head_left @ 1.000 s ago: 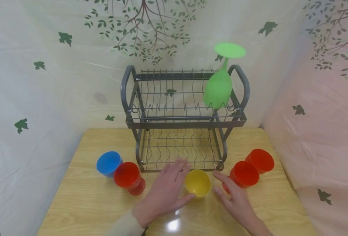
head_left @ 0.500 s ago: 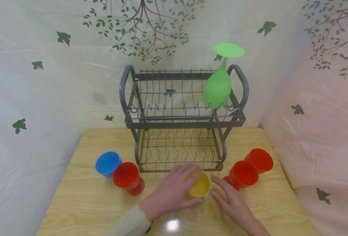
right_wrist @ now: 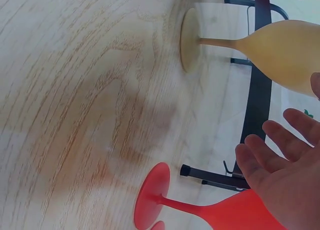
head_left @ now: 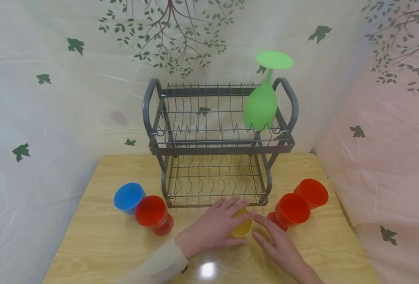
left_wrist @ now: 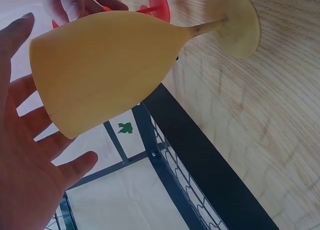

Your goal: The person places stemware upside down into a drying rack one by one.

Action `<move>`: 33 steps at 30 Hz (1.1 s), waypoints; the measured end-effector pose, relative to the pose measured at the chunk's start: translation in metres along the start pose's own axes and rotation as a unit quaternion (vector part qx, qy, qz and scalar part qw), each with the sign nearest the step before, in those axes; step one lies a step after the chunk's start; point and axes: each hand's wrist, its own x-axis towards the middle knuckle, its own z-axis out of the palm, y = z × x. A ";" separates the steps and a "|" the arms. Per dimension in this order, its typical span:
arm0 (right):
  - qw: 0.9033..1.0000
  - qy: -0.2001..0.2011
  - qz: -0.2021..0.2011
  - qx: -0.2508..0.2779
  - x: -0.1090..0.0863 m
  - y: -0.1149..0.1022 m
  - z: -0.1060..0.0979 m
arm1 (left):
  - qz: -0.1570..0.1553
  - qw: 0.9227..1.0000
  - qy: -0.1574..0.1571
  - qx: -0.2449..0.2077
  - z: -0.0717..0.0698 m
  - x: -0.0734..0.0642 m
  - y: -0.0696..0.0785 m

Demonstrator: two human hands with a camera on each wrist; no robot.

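Observation:
A yellow wine glass (head_left: pixel 242 230) stands upright on the wooden table, just in front of the rack. My left hand (head_left: pixel 214 228) reaches over its left side, with the fingers spread above the rim. In the left wrist view the fingers and thumb lie loosely about the bowl of the wine glass (left_wrist: pixel 105 65); whether they touch it, I cannot tell. My right hand (head_left: pixel 280 246) is at the right of the glass, its fingertips close to the rim. The right wrist view has that hand (right_wrist: pixel 290 160) with relaxed fingers and nothing in its palm.
A dark two-tier dish rack (head_left: pixel 221 150) stands behind, with a green wine glass (head_left: pixel 261 106) upside down on its upper tier. Blue (head_left: pixel 128 198) and red (head_left: pixel 151 213) glasses stand at left. Two red glasses, one nearer (head_left: pixel 292 210) and one farther (head_left: pixel 312 193), stand at right.
My left hand has moved right, from beside the yellow wine glass to over its rim. My right hand has shifted slightly left toward the glass.

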 end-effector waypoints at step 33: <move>0.998 -0.005 -0.055 -0.013 0.002 -0.020 0.006 | -0.159 0.973 0.048 -0.160 -0.021 -0.057 -0.022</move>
